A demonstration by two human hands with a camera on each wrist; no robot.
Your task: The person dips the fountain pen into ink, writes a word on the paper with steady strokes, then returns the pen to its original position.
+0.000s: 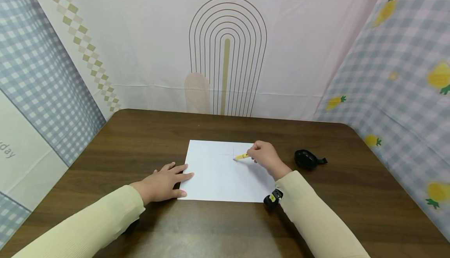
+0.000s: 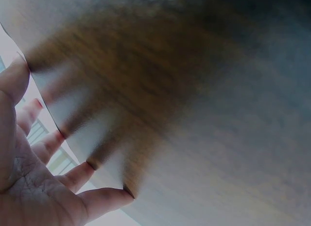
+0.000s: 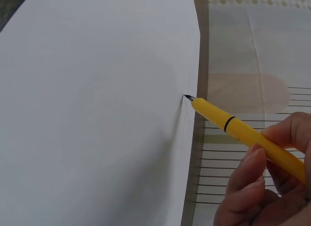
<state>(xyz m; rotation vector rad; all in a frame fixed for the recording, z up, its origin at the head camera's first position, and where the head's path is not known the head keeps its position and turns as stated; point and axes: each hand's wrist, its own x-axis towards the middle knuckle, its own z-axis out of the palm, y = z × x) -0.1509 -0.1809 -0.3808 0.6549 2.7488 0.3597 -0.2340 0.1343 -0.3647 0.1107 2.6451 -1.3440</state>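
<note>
Yellow fountain pen [image 3: 243, 131] pinched by right grip [image 1: 264, 155], nib [image 3: 188, 97] set to paper [image 1: 211, 176]; left grip [image 1: 159, 184] splayed over paper's left edge.
Wood-grain tabletop [image 1: 154, 133] backed by printed fabric [image 1: 140, 35]; paper's right edge partly hidden by right arm [image 1: 309, 211].

Can count two hands, one left hand [image 1: 163, 183] and one right hand [image 1: 266, 157]; two pale-yellow sleeves [image 1: 88, 222]; one yellow fountain pen [image 3: 243, 132]; one white paper sheet [image 1: 214, 176]; two thin drawn lines [image 1: 233, 154]; one wooden desk [image 1: 225, 228]; one black tabbed object [image 1: 306, 159]; five leafy pineapple prints [image 1: 439, 75]; one peach arch print [image 1: 197, 94].
</note>
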